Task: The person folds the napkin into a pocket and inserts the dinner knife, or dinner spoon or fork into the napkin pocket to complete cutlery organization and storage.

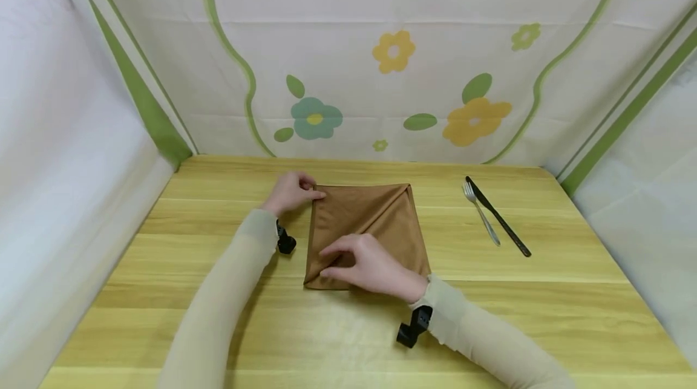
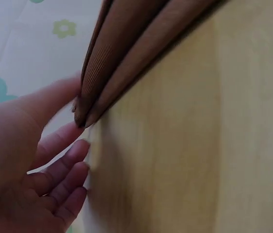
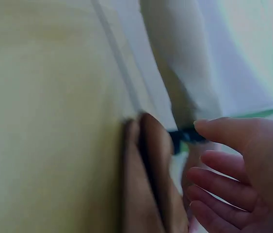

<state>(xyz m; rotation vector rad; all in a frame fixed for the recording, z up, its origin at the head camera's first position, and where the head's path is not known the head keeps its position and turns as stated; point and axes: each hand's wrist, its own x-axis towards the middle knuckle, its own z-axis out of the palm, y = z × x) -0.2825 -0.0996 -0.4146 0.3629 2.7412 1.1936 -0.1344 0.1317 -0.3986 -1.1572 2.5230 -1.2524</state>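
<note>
A brown cloth napkin [image 1: 348, 210] lies folded into a square on the wooden table, with a diagonal fold line running from its far right corner to its near left one. My left hand [image 1: 291, 192] pinches the far left corner between thumb and index finger; the left wrist view shows the layered cloth [image 2: 126, 43] narrowing into that pinch. Over the near left part of the napkin is my right hand [image 1: 370, 265], thumb and fingers apart with nothing between them. In the right wrist view its fingers [image 3: 223, 187] are loosely bent beside the folded cloth edge [image 3: 158, 145].
To the right of the napkin lie a silver fork [image 1: 484, 219] and a black knife [image 1: 498, 216], close together at the top. A white curtain [image 1: 337, 44] with printed flowers hangs behind the table [image 1: 566, 328], and white sheets flank both sides.
</note>
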